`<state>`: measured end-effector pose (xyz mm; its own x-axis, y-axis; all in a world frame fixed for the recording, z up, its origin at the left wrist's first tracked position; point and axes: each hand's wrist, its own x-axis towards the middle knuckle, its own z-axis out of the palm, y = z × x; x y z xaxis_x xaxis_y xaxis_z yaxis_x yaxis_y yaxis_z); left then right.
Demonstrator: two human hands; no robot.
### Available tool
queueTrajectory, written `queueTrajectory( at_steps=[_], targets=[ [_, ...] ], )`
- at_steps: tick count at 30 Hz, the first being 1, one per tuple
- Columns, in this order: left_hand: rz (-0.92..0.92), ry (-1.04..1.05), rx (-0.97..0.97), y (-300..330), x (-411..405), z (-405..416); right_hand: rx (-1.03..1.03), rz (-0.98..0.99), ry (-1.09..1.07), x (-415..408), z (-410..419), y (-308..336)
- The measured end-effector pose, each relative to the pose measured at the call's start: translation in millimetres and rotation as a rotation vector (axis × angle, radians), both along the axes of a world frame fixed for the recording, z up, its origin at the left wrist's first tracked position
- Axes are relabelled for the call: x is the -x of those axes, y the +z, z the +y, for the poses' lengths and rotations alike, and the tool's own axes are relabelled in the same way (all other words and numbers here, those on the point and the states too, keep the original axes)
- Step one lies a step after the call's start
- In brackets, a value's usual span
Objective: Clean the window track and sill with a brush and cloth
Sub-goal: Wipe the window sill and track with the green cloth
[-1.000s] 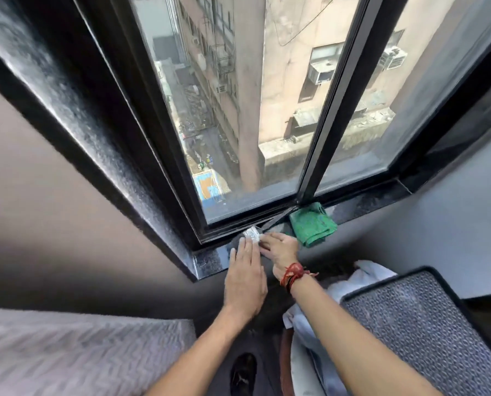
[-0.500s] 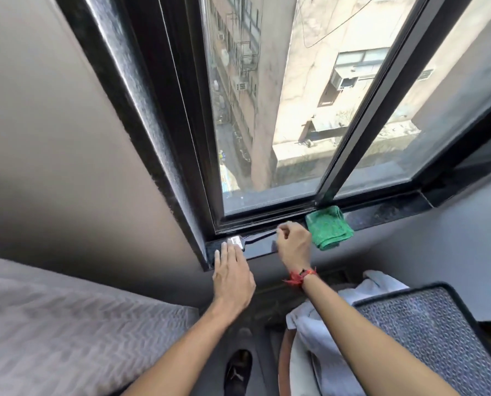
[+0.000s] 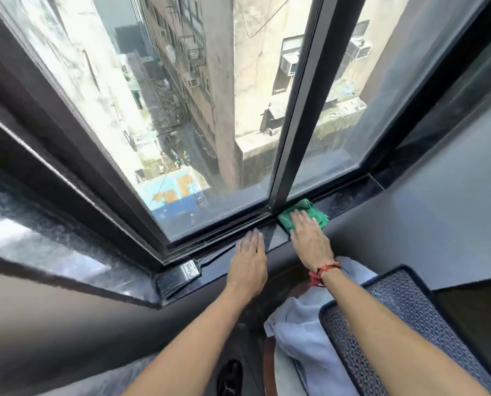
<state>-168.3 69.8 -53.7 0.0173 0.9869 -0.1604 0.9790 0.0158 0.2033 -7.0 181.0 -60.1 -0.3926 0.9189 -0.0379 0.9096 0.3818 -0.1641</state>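
Observation:
A black-bristled brush (image 3: 178,277) with a metal ferrule lies loose on the dark sill (image 3: 349,198), at its left corner. My left hand (image 3: 248,261) rests flat on the sill's front edge, fingers together, right of the brush and apart from it. My right hand (image 3: 310,238) lies palm down on a folded green cloth (image 3: 317,214), which sits on the sill below the window's upright bar. The window track (image 3: 232,224) runs along the base of the glass just beyond my fingertips.
A dark upright window bar (image 3: 304,110) splits the glass. A grey wall (image 3: 444,218) lies below the sill at right. A patterned grey cushion (image 3: 404,321) and pale fabric (image 3: 301,338) sit under my right arm. A dark shoe (image 3: 229,377) shows on the floor.
My right hand let go of the brush, which now lies at the sill's left corner, and moved right onto the green cloth. My left hand shifted right along the sill.

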Motion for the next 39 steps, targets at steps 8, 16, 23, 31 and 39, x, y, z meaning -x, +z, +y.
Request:
queueTrajectory(
  at_steps=[8, 16, 23, 31, 39],
  targets=[
    [0.047, -0.063, -0.025, -8, 3, 5, 0.054, -0.082, -0.189, -95, 103, 8],
    [0.023, -0.106, -0.027, -6, 8, 10, 0.167, -0.110, -0.311, -139, 169, 29],
    [0.024, -0.112, -0.049, -1, 7, 10, 0.076, -0.158, -0.245, -73, 91, 35],
    [-0.007, -0.102, -0.086, 1, 9, 7, 0.082, 0.013, -0.026, 20, -17, 21],
    [-0.072, -0.079, -0.038, 4, 9, 12, 0.394, 1.247, -1.369, 12, -10, 39]
  ],
)
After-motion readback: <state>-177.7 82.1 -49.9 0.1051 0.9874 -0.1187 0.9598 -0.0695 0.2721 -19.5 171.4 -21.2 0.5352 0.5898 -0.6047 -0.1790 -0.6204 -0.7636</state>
